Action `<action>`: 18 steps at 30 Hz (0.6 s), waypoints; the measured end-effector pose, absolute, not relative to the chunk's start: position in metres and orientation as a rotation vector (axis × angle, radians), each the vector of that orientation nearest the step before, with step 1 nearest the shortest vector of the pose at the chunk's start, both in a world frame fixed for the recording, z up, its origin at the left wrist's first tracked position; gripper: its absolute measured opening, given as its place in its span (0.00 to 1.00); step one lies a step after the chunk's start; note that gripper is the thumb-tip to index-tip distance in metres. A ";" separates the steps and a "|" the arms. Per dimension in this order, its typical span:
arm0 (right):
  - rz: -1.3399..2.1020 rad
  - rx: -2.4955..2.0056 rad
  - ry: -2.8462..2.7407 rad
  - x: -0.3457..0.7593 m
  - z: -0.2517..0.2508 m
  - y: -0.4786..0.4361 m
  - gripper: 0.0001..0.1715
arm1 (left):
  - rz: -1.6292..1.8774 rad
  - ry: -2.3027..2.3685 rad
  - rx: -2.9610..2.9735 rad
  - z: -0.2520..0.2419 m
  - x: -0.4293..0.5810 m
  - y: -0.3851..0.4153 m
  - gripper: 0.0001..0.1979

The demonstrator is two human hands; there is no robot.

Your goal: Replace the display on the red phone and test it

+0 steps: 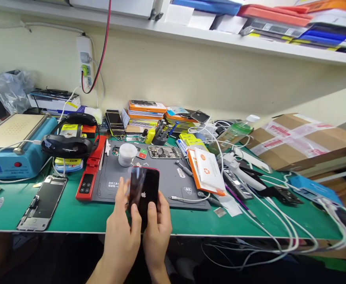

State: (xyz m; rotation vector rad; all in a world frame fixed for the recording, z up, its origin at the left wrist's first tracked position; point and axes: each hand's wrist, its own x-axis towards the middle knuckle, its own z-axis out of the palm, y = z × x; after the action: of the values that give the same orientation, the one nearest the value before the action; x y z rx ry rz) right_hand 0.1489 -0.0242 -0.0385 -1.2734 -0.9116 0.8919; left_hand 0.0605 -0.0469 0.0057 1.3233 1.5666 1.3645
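Note:
A red-edged phone stands upright in both my hands above the front of the grey work mat. Its dark screen shows a white logo. My left hand grips its left side, thumb lying on the lower screen. My right hand grips the lower right edge, thumb resting on the glass near the bottom. Both hands are closed round the phone.
On the green bench lie an opened phone frame, a red tool, a white tub, a disassembled phone, an orange-white packet, white cables, a blue heating machine and cardboard boxes.

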 end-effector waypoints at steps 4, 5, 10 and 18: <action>0.975 -1.250 -0.839 0.152 -0.033 -0.020 0.37 | 1.617 1.634 1.942 -0.007 0.044 -0.046 0.46; 1.003 -1.233 -0.834 0.153 -0.032 -0.019 0.37 | 1.654 1.692 2.129 -0.008 0.040 -0.045 0.47; 1.081 -1.193 -0.821 0.155 -0.027 -0.014 0.38 | 1.528 1.984 2.521 -0.002 0.021 -0.045 0.28; 1.200 -1.169 -0.740 0.154 -0.022 -0.016 0.42 | 1.338 1.683 1.602 0.002 0.013 -0.053 0.15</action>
State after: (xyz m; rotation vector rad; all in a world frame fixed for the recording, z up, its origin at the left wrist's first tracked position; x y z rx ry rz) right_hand 0.1536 -0.0157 -0.0216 -1.1694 -0.7402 1.1998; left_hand 0.0126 -0.0530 0.0021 1.6019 1.6831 1.3385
